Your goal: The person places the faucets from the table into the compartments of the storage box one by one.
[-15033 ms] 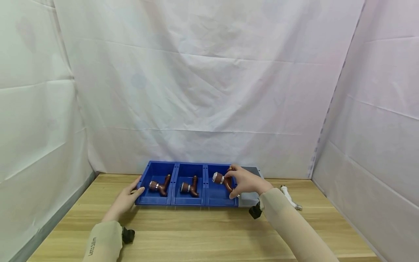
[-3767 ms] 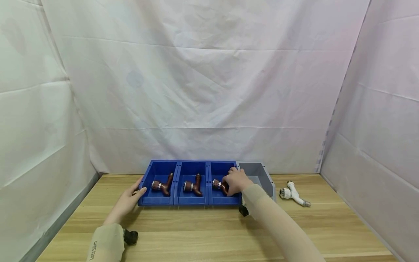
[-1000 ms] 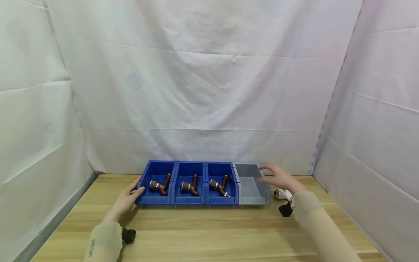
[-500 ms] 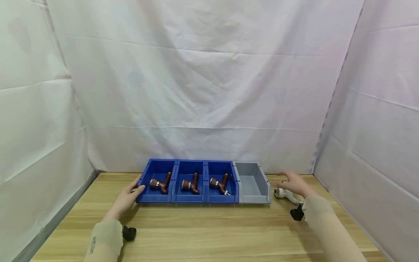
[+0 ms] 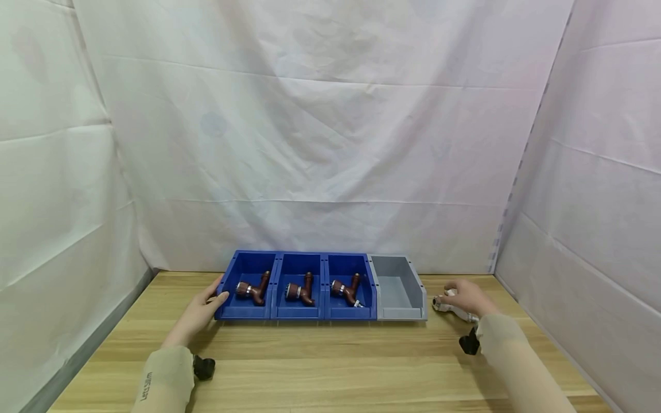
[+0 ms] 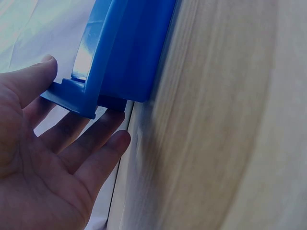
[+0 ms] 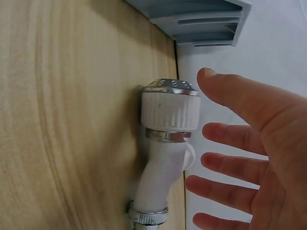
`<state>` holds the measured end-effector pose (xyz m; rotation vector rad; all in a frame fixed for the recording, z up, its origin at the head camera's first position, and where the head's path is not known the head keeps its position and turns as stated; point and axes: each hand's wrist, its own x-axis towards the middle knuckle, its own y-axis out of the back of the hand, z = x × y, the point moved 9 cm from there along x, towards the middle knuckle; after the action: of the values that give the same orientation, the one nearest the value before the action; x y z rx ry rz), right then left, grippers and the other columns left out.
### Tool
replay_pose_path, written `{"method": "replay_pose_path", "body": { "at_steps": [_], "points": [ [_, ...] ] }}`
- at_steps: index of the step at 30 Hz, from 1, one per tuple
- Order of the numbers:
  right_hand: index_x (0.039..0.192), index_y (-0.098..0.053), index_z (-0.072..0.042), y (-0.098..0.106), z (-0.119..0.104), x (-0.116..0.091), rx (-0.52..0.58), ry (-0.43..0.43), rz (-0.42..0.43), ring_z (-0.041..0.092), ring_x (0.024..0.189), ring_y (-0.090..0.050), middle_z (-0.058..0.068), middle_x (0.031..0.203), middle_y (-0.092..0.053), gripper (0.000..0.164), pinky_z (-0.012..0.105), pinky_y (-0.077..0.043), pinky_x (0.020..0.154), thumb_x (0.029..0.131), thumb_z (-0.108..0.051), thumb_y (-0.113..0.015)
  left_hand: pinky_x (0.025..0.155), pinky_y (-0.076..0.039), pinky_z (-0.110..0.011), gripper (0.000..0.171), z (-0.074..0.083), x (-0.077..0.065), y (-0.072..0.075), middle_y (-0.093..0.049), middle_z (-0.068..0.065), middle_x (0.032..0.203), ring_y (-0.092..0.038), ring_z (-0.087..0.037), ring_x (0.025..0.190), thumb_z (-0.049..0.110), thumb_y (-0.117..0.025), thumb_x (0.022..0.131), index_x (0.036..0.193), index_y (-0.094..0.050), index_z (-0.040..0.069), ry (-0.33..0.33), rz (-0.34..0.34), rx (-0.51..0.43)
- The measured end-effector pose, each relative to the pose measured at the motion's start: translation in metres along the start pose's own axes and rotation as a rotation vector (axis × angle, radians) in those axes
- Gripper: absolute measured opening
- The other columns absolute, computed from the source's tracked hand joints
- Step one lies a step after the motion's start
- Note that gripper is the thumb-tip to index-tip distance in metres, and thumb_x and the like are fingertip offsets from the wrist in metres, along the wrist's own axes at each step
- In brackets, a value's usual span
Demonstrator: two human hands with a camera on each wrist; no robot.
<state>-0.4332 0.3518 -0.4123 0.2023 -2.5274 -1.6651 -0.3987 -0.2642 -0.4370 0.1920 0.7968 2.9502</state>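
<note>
At the left end of a row of joined bins, my left hand holds the outer blue bin. In the left wrist view, its thumb lies on one side of the bin's lip and its fingers on the other. My right hand is over a white plastic tap lying on the table, right of the bins. In the right wrist view, its spread fingers appear apart from the white tap, near its ribbed knob. The head view shows the tap partly covered by the hand.
Brown taps lie one in each blue bin: left, middle and right. A grey bin with nothing in it ends the row. White cloth hangs behind and at both sides of the wooden table.
Earlier, my right hand set a brown tap in the third blue bin and let go. It has since moved right and lowered over the white tap. The left hand has stayed at the bin.
</note>
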Motion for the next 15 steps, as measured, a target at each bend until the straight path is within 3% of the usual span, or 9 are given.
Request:
{"method": "replay_pose_path", "body": {
  "at_steps": [15],
  "points": [
    [0.123,-0.061,0.008,-0.0080,0.0076,-0.0034,-0.021,-0.077,-0.027,0.049,0.113,-0.053,0.029,0.132,-0.052,0.060,0.062,-0.043,0.088,0.087,-0.040,-0.070,0.102,-0.034,-0.061,0.066,-0.0004,-0.0001,-0.0007,-0.031,-0.033,0.148,-0.031,-0.052,0.132,0.034,-0.046,0.104,0.156,-0.016,0.008,0.006,0.000,-0.009]
  ]
}}
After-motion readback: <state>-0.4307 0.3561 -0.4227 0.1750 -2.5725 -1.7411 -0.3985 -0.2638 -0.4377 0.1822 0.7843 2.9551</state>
